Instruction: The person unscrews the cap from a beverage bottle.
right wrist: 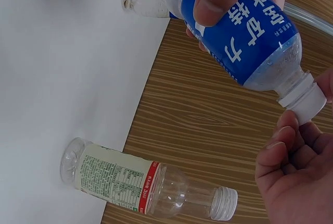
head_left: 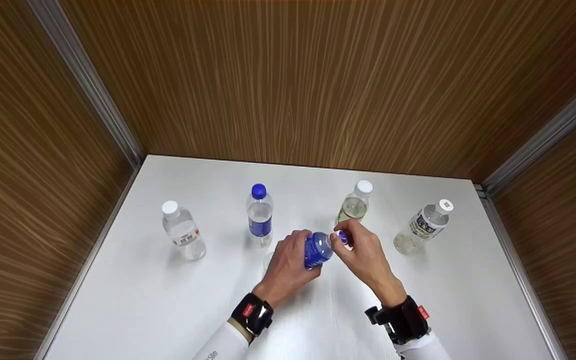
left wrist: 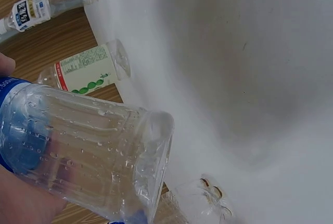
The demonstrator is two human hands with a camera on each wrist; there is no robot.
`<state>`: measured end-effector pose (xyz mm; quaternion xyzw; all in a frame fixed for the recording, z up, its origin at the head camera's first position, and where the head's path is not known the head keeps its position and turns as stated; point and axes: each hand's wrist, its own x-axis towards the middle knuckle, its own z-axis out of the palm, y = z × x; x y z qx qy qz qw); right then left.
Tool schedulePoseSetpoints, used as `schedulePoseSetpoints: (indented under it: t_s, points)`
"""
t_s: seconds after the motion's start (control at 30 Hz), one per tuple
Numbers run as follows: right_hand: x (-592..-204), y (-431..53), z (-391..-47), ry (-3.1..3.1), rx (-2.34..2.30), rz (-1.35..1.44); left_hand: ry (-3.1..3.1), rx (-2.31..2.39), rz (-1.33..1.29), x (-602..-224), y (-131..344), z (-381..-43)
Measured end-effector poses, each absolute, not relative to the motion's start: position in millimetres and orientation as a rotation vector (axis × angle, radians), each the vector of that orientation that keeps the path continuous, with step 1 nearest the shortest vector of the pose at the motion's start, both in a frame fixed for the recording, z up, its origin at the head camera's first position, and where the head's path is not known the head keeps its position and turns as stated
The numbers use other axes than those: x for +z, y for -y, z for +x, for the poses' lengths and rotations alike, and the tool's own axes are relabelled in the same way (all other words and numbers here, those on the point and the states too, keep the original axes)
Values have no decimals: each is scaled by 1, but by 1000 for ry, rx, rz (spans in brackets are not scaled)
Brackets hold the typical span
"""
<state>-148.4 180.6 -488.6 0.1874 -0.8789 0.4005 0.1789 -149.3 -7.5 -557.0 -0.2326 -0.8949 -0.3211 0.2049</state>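
- 1 clear plastic bottle with a blue, white-lettered label (head_left: 318, 251): held tilted above the tabletop, between the 2 hands, neck toward the right; droplets cling inside.
- 1 white plastic screw cap (right wrist: 307, 103): at the neck of that bottle.
- 1 left hand (head_left: 288, 262): clamped round the bottle's labelled middle.
- 1 right hand (head_left: 365, 255): thumb and fingertips pinching the cap — near the left hand, not touching it.
- 4 further clear plastic bottles, upright on the tabletop: 1 white-capped with a red-marked label (head_left: 185, 234), far left; 1 blue-capped with a blue label (head_left: 260, 226); 1 white-capped with a pale green, red-banded label (head_left: 353, 207), partly behind the right hand; 1 white-capped with a white, black and yellow label (head_left: 424, 226), far right.
- 1 white flat tabletop (head_left: 133, 300).
- 1 brown wood-grain back panel (head_left: 288, 90).
- 2 black wrist straps (head_left: 252, 314), 1 per wrist.
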Motion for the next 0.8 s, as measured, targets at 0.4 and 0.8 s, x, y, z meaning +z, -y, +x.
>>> schedulePoseSetpoints:
  t_s: [0.4,0.8]
  points:
    - [-487,-182,-148,2543,1058,465,2499,-856,-641,-555,9,-148]
    - [-487,-181,-148,2521,890,434,2491,-697,-632,-557,8,-149]
